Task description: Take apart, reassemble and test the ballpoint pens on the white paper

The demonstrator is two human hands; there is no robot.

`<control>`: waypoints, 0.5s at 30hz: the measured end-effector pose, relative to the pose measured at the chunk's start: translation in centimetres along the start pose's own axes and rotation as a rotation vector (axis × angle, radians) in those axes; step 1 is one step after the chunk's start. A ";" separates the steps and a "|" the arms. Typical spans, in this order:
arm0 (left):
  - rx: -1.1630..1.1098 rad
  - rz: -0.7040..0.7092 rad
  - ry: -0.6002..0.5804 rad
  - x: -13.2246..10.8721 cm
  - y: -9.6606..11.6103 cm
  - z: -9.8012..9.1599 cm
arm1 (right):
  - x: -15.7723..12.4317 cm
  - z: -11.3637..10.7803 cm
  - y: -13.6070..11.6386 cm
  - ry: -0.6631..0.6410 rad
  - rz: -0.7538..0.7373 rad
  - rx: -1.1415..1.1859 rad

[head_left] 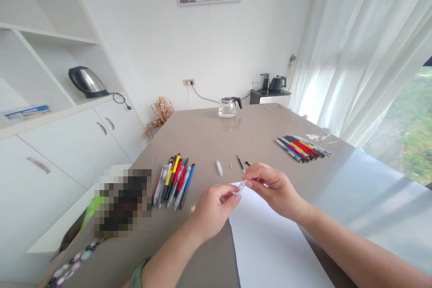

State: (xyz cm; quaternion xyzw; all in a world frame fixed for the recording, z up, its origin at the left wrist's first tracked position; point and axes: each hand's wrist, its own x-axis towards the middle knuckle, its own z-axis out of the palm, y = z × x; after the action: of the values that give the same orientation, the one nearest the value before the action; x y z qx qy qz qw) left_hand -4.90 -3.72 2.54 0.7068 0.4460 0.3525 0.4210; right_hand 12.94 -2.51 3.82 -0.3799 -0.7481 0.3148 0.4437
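Observation:
My left hand (pixel 216 207) pinches a small clear plastic pen part (pixel 241 185) between thumb and forefinger. The fingers of my right hand (pixel 275 189) are closed at the upper end of that same part, partly covering it. Both hands are above the top edge of a white sheet of paper (pixel 270 243). Just beyond them lie a pen refill (pixel 240 162) with a dark end and a small black piece (pixel 247 163), partly behind my right hand. To their left are a clear pen barrel piece (pixel 219 168) and a tiny metallic part (pixel 231 166).
A loose bunch of pens (pixel 173 180) lies left of my hands, and a neat row of pens (pixel 302 148) at the right. White scraps (pixel 317 137) sit behind that row. A glass pot (pixel 227 108) stands at the far edge; a beaded strap (pixel 76 261) lies near left.

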 end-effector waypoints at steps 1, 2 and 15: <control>-0.001 0.001 -0.002 0.0 0.0 0.0 | 0.0 0.0 0.0 -0.001 -0.008 0.000; -0.004 0.001 -0.003 0.0 0.0 0.0 | 0.1 0.0 0.1 -0.006 -0.010 0.000; -0.006 -0.002 0.009 0.0 -0.1 -0.1 | 0.0 -0.3 0.1 -0.058 0.053 -0.002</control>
State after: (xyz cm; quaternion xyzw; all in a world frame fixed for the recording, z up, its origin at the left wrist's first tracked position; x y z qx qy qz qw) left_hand -5.02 -3.66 2.46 0.7036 0.4475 0.3567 0.4213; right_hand 13.20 -2.44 3.85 -0.3907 -0.7508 0.3366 0.4128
